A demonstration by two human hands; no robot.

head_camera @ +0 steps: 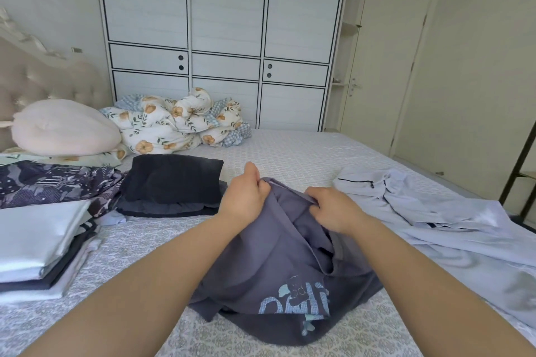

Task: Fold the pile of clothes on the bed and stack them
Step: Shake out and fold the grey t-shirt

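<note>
At the middle of the bed (304, 151), both grips are clenched on one garment: the left hand (246, 194) pinches a raised edge of the grey-purple top (275, 264) between thumb and curled fingers, and the right hand (333, 209) bunches the same edge just beside it. Below the hands the top hangs in loose folds, its lower part crumpled on the bed with a checked blue print (295, 301) facing up

By my judgement the step in hand is finding the shoulders or hem before any fold. Doing it well means sliding the hands apart along that edge until it is taut, shaking the cloth so the layers fall free, then laying it flat on the bare patch of bed in front, print down, and smoothing it before folding

Outward to the right, a pale lilac shirt (435, 220) lies spread and unfolded, touching the top's side. To the left sit the results so far: a dark folded stack (171, 182) near the left hand, and a nearer stack of pale and dark pieces (40, 249) at the bed's edge. No basket or box is in view; the stacks lie straight on the bed
</note>
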